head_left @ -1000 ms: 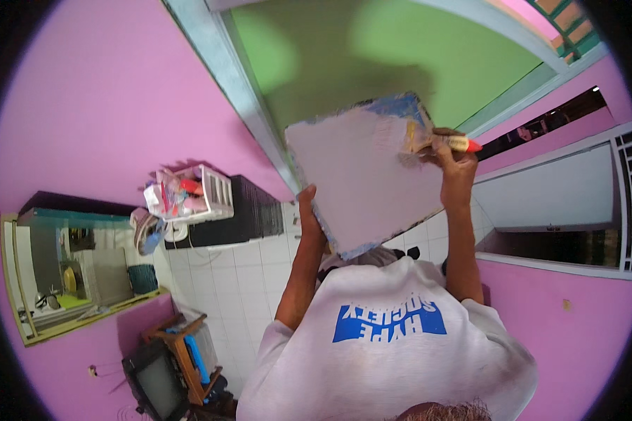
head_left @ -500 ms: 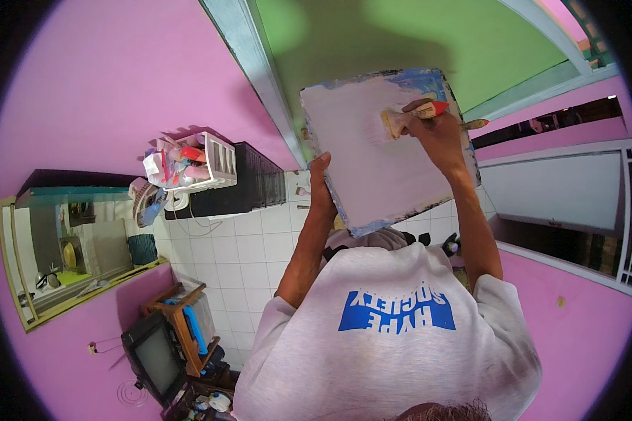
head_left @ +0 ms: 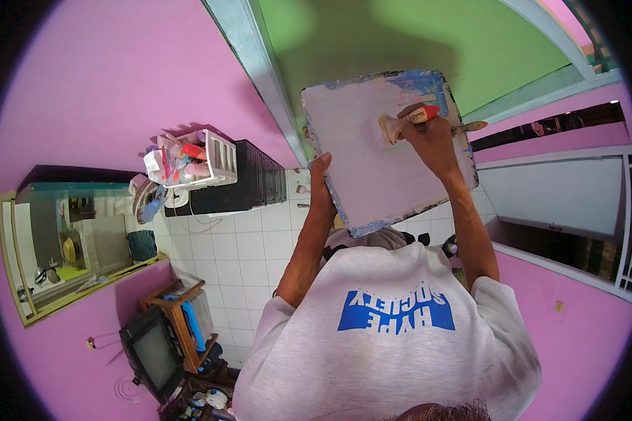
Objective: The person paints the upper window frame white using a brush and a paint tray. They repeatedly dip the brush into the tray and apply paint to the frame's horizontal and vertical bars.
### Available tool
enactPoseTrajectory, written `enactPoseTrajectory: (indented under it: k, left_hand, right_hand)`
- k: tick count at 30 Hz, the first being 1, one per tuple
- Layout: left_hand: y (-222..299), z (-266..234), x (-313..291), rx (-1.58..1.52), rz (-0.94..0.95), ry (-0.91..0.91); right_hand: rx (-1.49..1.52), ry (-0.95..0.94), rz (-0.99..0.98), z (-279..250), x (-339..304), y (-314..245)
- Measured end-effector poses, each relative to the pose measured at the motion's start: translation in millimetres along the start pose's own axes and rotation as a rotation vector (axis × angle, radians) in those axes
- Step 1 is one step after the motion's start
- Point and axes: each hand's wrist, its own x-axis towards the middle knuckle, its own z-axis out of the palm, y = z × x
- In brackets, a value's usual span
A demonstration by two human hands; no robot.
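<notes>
My left hand (head_left: 321, 184) grips the left edge of a rectangular board (head_left: 379, 186), thumb on its face. The board is coated pale lilac, with blue and black patches along its rim. My right hand (head_left: 433, 144) is closed around a flat paintbrush (head_left: 392, 129) with a red-tipped handle. Its bristles rest against the board's upper middle, pointing left. A second handle with a coloured tip (head_left: 476, 127) juts out past the board's right edge, behind my right hand; whether that hand holds it I cannot tell. The fingers of my left hand behind the board are hidden.
A white plastic basket (head_left: 221, 158) full of small items sits on a black cabinet (head_left: 256, 179) to the left. Lower left stand a television (head_left: 158, 354) and a wooden shelf (head_left: 168, 302). White floor tiles (head_left: 249, 252) lie below; a green wall (head_left: 414, 31) rises ahead.
My right hand and the paintbrush have shifted slightly left and down on the board. My left hand keeps its hold, and the board has barely moved.
</notes>
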Motion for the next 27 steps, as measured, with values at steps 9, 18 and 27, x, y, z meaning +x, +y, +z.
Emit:
enactPoseTrajectory:
  k: [9,18,27]
  left_hand:
    - [0.0,6.8,-1.7,0.009,0.006,0.023]
    - [-2.0,-0.3,14.6,0.023,-0.091,-0.018]
    - [-1.6,-11.0,27.7,0.01,-0.089,-0.076]
  right_hand:
    - [0.109,0.145,0.036,-11.7,-16.4,-2.0]
    - [0.847,0.407,0.468,-10.2,-46.7,5.0]
    - [1.034,0.322,0.379,1.9,-65.4,-13.3]
